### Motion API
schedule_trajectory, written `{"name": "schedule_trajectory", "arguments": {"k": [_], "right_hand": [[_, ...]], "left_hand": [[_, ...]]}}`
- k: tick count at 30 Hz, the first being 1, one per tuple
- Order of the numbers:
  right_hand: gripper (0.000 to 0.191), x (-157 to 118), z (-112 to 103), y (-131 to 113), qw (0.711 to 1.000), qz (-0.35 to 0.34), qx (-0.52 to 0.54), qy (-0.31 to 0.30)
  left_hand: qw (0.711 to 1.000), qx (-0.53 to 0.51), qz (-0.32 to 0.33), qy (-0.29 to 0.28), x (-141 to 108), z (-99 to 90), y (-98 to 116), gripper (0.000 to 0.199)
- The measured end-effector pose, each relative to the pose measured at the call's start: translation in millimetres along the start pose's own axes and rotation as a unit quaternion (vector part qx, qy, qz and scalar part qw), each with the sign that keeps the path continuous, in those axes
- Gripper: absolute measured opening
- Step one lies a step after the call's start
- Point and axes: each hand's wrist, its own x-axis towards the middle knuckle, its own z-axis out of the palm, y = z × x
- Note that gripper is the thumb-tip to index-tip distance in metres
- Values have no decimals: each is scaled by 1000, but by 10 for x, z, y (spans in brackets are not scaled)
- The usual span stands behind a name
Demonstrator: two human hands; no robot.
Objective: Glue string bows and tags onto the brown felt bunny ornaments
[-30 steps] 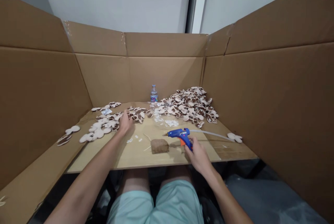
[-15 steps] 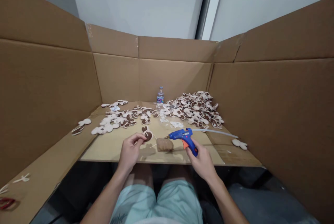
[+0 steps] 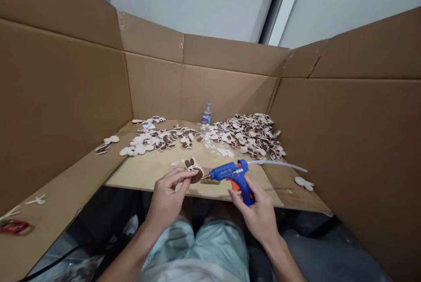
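Between the thumb and fingers of my left hand (image 3: 171,192) is a brown and white bunny-shaped felt piece (image 3: 196,176) with a cream bow. My right hand (image 3: 258,209) is wrapped round the handle of a blue hot glue gun (image 3: 230,171) with an orange trigger. Its metal nozzle points left, at the edge of the bunny piece; I cannot tell whether they touch. A long clear glue stick (image 3: 279,164) sticks out of the gun's back. Partly hidden below the gun, a brown block (image 3: 210,181) lies on the board.
Cardboard walls (image 3: 230,89) enclose the table on three sides. A large pile of bunny pieces (image 3: 255,130) is at back right, more (image 3: 141,144) at left. A small bottle (image 3: 206,114) stands at the back. White bits (image 3: 225,153) lie mid-board; a red-handled tool (image 3: 15,226) lies far left.
My left hand has brought the bunny piece up and right, to the glue gun's nozzle. The gun has shifted slightly, and the head view has tilted.
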Motion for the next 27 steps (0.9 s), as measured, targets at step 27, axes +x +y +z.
{"name": "schedule_trajectory", "arguments": {"k": [27], "right_hand": [[34, -52, -1, -29, 998, -45, -15, 49]], "left_hand": [[994, -95, -59, -16, -30, -36, 170, 17]]}}
